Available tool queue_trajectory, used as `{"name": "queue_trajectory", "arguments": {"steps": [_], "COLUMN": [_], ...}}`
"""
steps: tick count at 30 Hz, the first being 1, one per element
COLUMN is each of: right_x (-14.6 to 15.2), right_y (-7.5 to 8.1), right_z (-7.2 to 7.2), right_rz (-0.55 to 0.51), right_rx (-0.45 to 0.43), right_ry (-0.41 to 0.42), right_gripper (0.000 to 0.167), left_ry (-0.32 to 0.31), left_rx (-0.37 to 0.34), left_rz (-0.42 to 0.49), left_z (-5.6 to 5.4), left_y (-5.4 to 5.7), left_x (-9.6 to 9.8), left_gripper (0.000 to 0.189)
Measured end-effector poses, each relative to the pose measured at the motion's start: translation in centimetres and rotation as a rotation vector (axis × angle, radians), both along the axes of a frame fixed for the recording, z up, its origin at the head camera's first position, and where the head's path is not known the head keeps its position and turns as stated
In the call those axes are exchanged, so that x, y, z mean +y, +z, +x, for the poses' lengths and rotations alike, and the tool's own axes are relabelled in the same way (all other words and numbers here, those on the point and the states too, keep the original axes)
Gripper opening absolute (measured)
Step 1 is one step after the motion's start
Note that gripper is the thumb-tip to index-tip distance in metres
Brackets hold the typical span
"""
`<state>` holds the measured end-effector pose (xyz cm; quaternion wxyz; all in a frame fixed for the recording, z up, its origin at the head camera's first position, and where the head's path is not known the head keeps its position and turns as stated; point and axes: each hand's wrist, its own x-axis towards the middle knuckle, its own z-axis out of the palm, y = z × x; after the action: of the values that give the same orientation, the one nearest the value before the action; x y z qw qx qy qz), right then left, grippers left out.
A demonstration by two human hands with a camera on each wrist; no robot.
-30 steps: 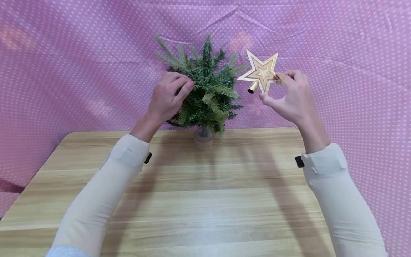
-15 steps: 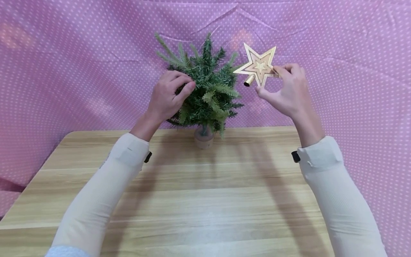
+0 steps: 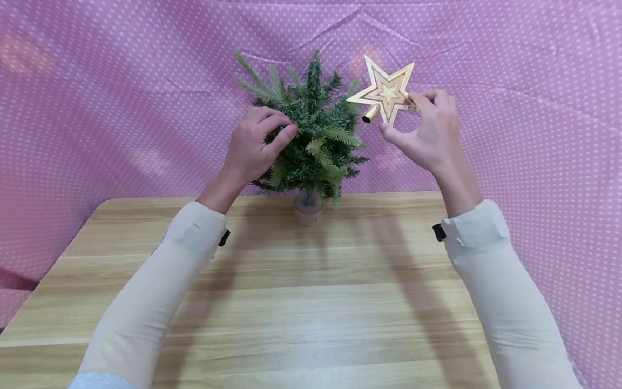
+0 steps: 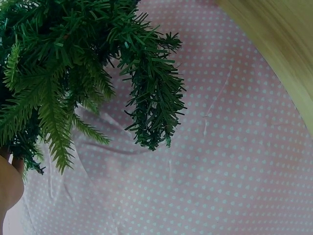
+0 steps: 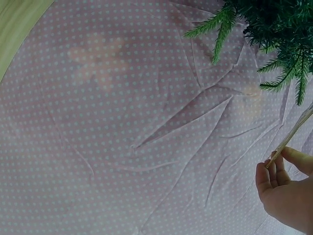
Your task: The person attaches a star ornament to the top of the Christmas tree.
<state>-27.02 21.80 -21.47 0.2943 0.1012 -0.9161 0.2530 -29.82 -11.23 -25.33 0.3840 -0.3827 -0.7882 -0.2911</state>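
A small artificial Christmas tree (image 3: 323, 127) stands upright in a pale pot (image 3: 309, 213) near the table's far edge. My left hand (image 3: 254, 143) holds its left side with curled fingers, the fingertips partly lost in the foliage. To the right of the tree, in the air, my right hand (image 3: 432, 132) pinches a gold star tree topper (image 3: 387, 92) by its right-hand points. The star's short hollow tube (image 3: 370, 114) points down and left. In the right wrist view the star (image 5: 292, 132) shows edge-on between thumb and fingers, just below the green branches (image 5: 288, 58).
A light wooden table (image 3: 291, 302) lies beneath both forearms. Pink dotted cloth (image 3: 146, 97) hangs close behind the table and along its sides. Several branches (image 4: 154, 103) stick out from the tree in the left wrist view.
My right hand has risen and moved left with the star, which is now closer to the tree. The left hand and the tree have hardly moved.
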Motion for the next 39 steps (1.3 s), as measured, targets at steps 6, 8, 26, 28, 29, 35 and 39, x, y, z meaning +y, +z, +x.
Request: {"name": "queue_trajectory", "arguments": {"steps": [6,8,26,28,29,35,39], "right_x": [-0.7,-1.1,-3.1,-3.4,-3.5,-4.1,-4.5], "right_y": [0.5,0.8,1.5,1.5,1.5,1.6,1.9], "right_z": [-0.4,-0.6,-1.4,-1.5,-1.6,-1.9,-2.2], "right_rz": [-0.034,-0.044,-0.080,-0.075,-0.073,-0.068,-0.065], "right_rx": [-0.009,-0.022,-0.081,-0.085,-0.088,-0.074,-0.069], "right_ry": [-0.014,-0.021,-0.076,-0.083,-0.084,-0.081,-0.082], "right_gripper": [0.079,0.080,0.090,0.090,0.089,0.086,0.085], "left_ry": [-0.006,-0.001,0.000,0.001,0.001,0.006,0.003], "left_rx": [-0.045,-0.066,-0.084,-0.087,-0.089,-0.091,-0.079], "left_rz": [0.009,0.014,0.013,0.013,0.013,0.014,0.015], "left_z": [0.1,0.0,0.1,0.1,0.1,0.0,0.1], "left_y": [0.1,0.1,0.1,0.0,0.0,-0.1,0.0], "left_x": [0.0,0.0,0.0,-0.1,-0.1,-0.1,0.0], "left_gripper": [0.029,0.027,0.033,0.034,0.034,0.034,0.035]}}
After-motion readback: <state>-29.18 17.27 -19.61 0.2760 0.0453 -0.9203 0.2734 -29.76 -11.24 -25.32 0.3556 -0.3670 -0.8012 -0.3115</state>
